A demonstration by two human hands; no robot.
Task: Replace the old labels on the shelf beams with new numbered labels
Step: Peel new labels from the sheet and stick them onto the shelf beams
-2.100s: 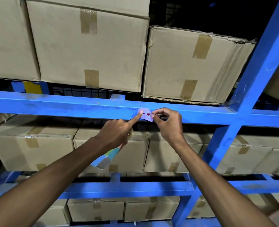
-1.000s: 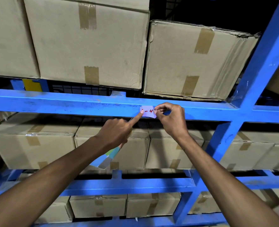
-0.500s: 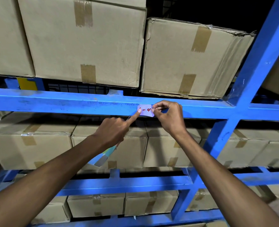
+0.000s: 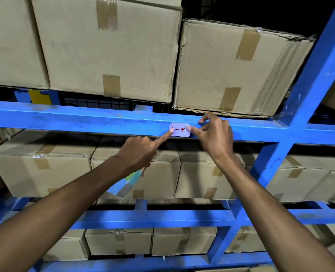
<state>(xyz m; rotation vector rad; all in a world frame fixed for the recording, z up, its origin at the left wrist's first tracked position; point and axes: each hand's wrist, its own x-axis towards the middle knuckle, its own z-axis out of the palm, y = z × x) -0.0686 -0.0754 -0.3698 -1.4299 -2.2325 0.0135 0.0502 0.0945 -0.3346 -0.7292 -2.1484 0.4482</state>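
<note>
The left hand [image 4: 137,152], curled around a multicoloured paper sheet [image 4: 126,183], presses its forefinger on a small white label with red writing [image 4: 180,130] on the blue metal shelf beam [image 4: 84,119]; the right hand's [image 4: 214,138] fingertip touches the label's other edge, fingers loosely open.

I note the shelf beam [image 4: 103,118] as bright blue with darker scuffed patches; the upright [image 4: 308,85] on the right is the same blue. The label [image 4: 180,130] on it is white with red handwriting, a dash and a "4" legible. Cardboard boxes [image 4: 107,46] above and below are plain tan with darker brown tape strips. A card [image 4: 128,183] under my left hand [image 4: 139,152] shows pale blue, green and grey blocks. A yellow patch [image 4: 39,97] sits far left.
</note>
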